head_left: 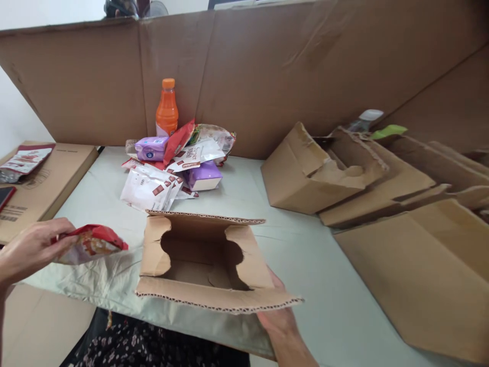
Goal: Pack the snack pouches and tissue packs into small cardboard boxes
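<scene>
My left hand [42, 247] pinches a red-and-white snack packet [93, 243] at its left end, above the table's front left edge. To the right of the packet stands a small cardboard box [156, 255] with its top flaps spread open; no items show in the part of its inside that I see. My right hand [280, 311] is at the box's right side, partly hidden behind the box and its front flap, with its fingers around that side. Behind the box lies a pile of white packets [148, 186], purple tissue packs [204, 176] and a red packet [179, 141].
An orange drink bottle [167, 109] stands behind the pile. Several cardboard boxes [416, 270] line the right side, some with things inside. At the left, a flat carton [72, 158] carries a packet [28, 159]. A tall cardboard wall [248, 76] closes off the back.
</scene>
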Motion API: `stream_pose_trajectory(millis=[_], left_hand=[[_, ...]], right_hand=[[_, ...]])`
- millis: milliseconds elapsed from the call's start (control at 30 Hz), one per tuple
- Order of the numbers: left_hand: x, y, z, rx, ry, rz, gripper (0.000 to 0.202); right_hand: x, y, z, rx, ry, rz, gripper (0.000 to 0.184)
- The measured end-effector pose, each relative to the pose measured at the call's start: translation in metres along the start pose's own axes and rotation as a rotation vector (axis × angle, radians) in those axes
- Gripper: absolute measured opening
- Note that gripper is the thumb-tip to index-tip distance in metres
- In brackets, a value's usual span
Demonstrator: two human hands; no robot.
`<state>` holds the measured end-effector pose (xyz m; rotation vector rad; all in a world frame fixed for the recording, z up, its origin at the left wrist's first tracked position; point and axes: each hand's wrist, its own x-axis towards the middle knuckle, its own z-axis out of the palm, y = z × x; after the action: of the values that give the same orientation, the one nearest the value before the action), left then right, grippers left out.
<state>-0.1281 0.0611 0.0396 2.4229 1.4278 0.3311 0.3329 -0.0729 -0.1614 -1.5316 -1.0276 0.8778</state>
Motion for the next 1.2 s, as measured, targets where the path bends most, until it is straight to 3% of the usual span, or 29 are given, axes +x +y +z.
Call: stream_pose_trajectory(millis=[133,267,333,433,600,733,967,1200], left_hand=[[-0.018,-0.013,-0.013,-0.311,-0.192,0.026,0.032],[-0.015,-0.002,0.000,-0.450,-0.279,0.054,0.035],[-0.007,0.009,0.012,-0.481,-0.344,0.060,0.034],[0.009,0.027,0.027,-0.487,-0.440,0.116,0.033],[0.029,0.056,0.036,-0.475,-0.544,0.203,0.032],[0.034,0.068,0.038,-0.500,-0.549,0.232,0.032],[0.049,0.071,0.043,-0.404,-0.364,0.218,0.041],[0.046,0.067,0.048,-0.334,-0.388,0.215,0.035]], right_hand=[[-0.006,-0.018,-0.020,0.230,-0.002,0.091,0.063],[-0.022,-0.019,-0.032,0.144,-0.164,0.044,0.071],[-0.027,-0.016,-0.030,-0.005,-0.236,0.048,0.075],[-0.028,-0.014,-0.020,-0.191,-0.208,0.044,0.071],[-0.020,-0.023,0.002,-0.180,-0.143,0.000,0.054],[-0.012,-0.031,0.017,-0.233,-0.086,-0.035,0.053],[0.023,-0.047,0.043,-0.372,-0.116,-0.038,0.059],[0.037,-0.050,0.024,-0.524,-0.218,-0.081,0.050]])
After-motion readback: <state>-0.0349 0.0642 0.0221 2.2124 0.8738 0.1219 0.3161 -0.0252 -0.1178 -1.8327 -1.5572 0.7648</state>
